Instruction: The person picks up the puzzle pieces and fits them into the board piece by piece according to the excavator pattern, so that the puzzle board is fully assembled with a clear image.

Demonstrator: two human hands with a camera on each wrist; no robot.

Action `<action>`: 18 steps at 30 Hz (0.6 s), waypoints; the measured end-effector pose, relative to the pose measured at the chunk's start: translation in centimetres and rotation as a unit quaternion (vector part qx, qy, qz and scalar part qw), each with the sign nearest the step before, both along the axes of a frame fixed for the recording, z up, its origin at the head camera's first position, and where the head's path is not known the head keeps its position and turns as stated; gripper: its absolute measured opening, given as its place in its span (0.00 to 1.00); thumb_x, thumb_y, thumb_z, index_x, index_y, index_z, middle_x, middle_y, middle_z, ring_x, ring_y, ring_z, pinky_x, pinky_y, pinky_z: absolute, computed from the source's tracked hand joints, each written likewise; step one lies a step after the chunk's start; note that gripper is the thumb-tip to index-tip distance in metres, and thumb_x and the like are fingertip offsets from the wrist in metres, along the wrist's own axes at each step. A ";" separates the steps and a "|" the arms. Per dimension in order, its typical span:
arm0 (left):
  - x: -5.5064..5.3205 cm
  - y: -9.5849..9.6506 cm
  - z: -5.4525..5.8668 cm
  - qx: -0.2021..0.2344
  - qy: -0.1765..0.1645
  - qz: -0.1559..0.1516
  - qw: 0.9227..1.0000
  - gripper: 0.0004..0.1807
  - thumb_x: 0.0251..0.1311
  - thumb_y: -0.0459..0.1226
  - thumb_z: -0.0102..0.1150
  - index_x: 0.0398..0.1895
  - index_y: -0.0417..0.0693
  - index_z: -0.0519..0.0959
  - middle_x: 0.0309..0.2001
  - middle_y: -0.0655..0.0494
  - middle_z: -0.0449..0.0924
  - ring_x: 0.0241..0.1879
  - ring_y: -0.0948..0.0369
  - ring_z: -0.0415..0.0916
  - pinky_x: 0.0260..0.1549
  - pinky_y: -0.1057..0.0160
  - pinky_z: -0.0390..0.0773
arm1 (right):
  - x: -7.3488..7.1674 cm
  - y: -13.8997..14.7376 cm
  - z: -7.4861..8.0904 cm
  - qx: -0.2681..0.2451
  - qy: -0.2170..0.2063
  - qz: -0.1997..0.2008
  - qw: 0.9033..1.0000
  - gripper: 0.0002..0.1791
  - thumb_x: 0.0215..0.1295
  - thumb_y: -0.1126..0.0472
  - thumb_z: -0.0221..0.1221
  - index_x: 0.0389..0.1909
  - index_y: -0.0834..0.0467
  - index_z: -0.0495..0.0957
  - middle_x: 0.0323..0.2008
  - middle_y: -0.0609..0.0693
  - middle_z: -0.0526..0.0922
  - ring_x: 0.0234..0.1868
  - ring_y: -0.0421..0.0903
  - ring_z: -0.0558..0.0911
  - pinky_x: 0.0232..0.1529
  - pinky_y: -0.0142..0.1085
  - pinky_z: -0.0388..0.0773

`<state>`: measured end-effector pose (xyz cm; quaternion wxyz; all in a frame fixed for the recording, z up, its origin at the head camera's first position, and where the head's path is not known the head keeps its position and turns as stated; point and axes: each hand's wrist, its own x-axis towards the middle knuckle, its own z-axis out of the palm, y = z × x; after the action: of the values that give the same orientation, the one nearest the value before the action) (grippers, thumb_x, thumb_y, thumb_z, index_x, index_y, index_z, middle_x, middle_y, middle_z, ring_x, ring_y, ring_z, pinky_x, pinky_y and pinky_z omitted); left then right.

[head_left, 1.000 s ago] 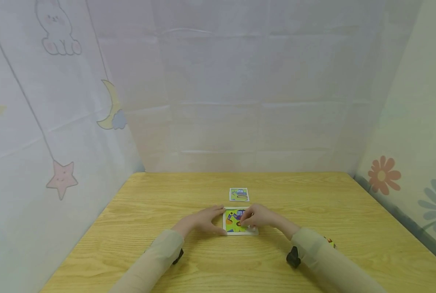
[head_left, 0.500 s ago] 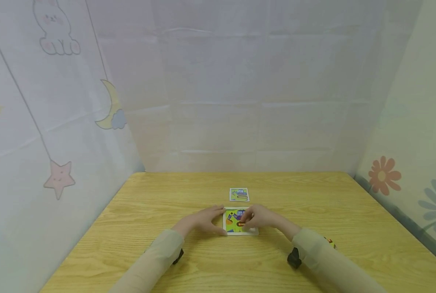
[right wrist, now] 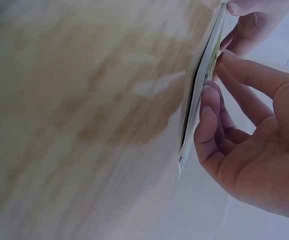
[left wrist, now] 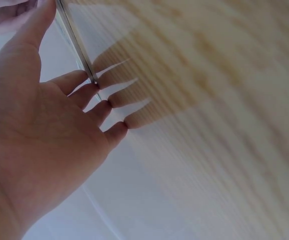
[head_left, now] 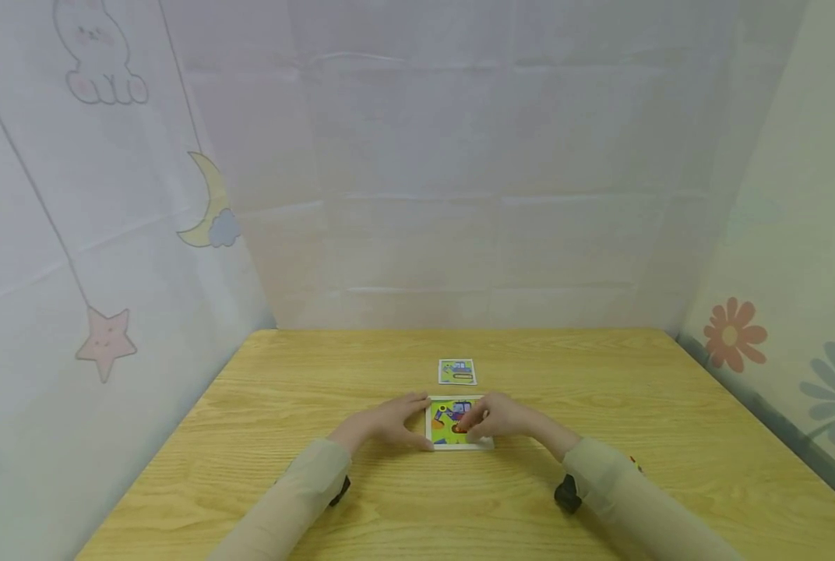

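Note:
A small square picture puzzle in a white-framed tray (head_left: 459,447) lies on the table in the head view, showing a digger on green. My left hand (head_left: 392,421) rests at its left side, fingers spread, thumb by the near corner; in the left wrist view its fingertips (left wrist: 116,132) touch the table and the tray's edge. My right hand (head_left: 499,415) reaches over the tray's right half, thumb and forefinger pinching at a reddish puzzle piece (head_left: 457,428) by the digger's track, mostly covered. The other fingers curl under beside the tray, as the right wrist view shows.
A matching digger picture card (head_left: 457,372) lies just beyond the tray. Something small, yellow and red (head_left: 636,464), peeks out from behind the right sleeve (head_left: 624,489). Printed cloth walls (head_left: 417,234) enclose the wooden table (head_left: 361,514) at the back and sides.
My right fingertips shift slightly over the digger's track, and more red shows beside them now. The right sleeve covers more of the yellow and red thing. My left hand stays at the tray.

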<state>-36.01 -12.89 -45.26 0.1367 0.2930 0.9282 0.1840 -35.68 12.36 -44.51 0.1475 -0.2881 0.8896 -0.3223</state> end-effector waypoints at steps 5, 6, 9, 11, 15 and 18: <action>0.0 0.0 0.0 -0.001 -0.001 0.000 1.000 0.47 0.53 0.57 0.62 0.72 0.46 0.56 0.74 0.50 0.49 0.73 0.50 0.47 0.70 0.48 0.52 | 0.3 -0.3 0.2 0.026 -0.001 0.006 1.000 0.13 0.60 0.57 0.62 0.46 0.52 0.83 0.36 0.44 0.82 0.31 0.39 0.72 0.29 0.30 0.70; 0.0 0.0 0.0 0.000 -0.002 0.000 1.000 0.47 0.53 0.57 0.62 0.72 0.46 0.56 0.74 0.50 0.49 0.73 0.50 0.47 0.70 0.48 0.52 | 0.3 -0.3 0.3 0.030 -0.002 0.007 1.000 0.13 0.61 0.57 0.61 0.47 0.52 0.83 0.38 0.44 0.82 0.33 0.39 0.72 0.31 0.30 0.71; 0.0 0.0 0.0 0.003 -0.005 0.001 1.000 0.47 0.53 0.56 0.62 0.72 0.46 0.56 0.74 0.50 0.48 0.73 0.50 0.47 0.70 0.48 0.52 | 0.5 -0.3 0.3 0.033 -0.006 0.016 0.999 0.13 0.62 0.57 0.61 0.47 0.54 0.83 0.42 0.45 0.83 0.37 0.39 0.73 0.35 0.32 0.73; 0.0 0.0 0.0 0.004 -0.006 0.002 1.000 0.47 0.53 0.56 0.62 0.72 0.46 0.56 0.74 0.50 0.48 0.73 0.50 0.46 0.70 0.48 0.52 | 0.5 -0.3 0.4 0.028 -0.007 0.013 0.999 0.13 0.62 0.56 0.61 0.46 0.54 0.83 0.43 0.47 0.82 0.40 0.40 0.75 0.39 0.35 0.75; 0.0 0.0 0.1 0.005 -0.009 0.005 1.000 0.47 0.54 0.56 0.62 0.72 0.46 0.56 0.74 0.50 0.48 0.73 0.50 0.46 0.70 0.48 0.51 | 0.4 -0.2 0.3 0.006 -0.015 0.007 1.000 0.10 0.62 0.57 0.61 0.42 0.55 0.84 0.41 0.47 0.82 0.42 0.42 0.77 0.42 0.39 0.77; 0.1 0.0 0.2 0.005 -0.007 0.003 1.000 0.47 0.54 0.56 0.62 0.72 0.46 0.55 0.74 0.49 0.48 0.73 0.50 0.46 0.70 0.48 0.51 | 0.2 -0.1 0.3 -0.006 -0.016 0.005 1.000 0.07 0.61 0.58 0.61 0.37 0.55 0.84 0.39 0.47 0.84 0.39 0.41 0.78 0.39 0.37 0.76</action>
<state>-35.89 -12.87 -45.10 0.1415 0.2895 0.9271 0.1916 -35.49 12.27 -44.24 0.1620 -0.2883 0.8835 -0.3317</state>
